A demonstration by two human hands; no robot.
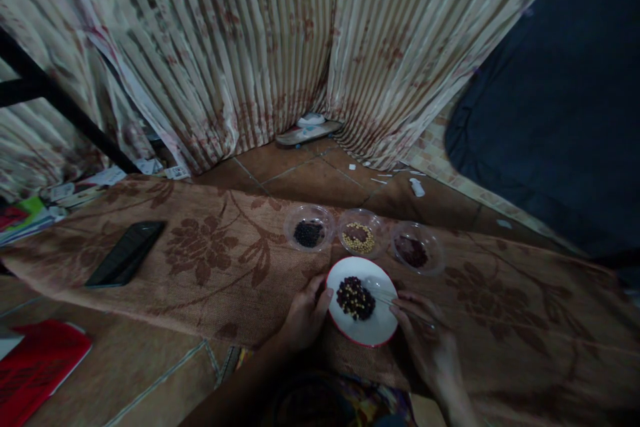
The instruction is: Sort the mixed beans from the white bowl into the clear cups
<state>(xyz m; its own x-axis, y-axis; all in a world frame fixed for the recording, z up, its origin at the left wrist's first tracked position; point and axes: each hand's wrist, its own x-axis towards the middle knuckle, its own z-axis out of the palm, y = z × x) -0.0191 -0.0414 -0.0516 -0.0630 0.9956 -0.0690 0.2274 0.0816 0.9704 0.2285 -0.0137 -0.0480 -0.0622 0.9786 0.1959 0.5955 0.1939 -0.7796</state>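
A white plate point(361, 330) with a red rim holds a heap of mixed dark and yellow beans point(355, 298). My left hand point(306, 312) grips the plate's left edge, thumb over the rim. My right hand point(425, 330), at the right edge, is closed on a thin metal tool point(385, 296) that looks like tweezers; its tips point toward the heap. Behind the plate stand three clear plastic bowls: one with black beans point(309, 233), one with yellow beans point(357, 238), and one with dark red beans point(411, 251).
A brown flowered cloth point(210, 307) covers the low table. A black phone point(126, 253) lies on the left. Past the table are striped curtains point(280, 40), a skateboard point(307, 135) and scraps on the tiled floor. A red bag point(43, 367) lies at lower left.
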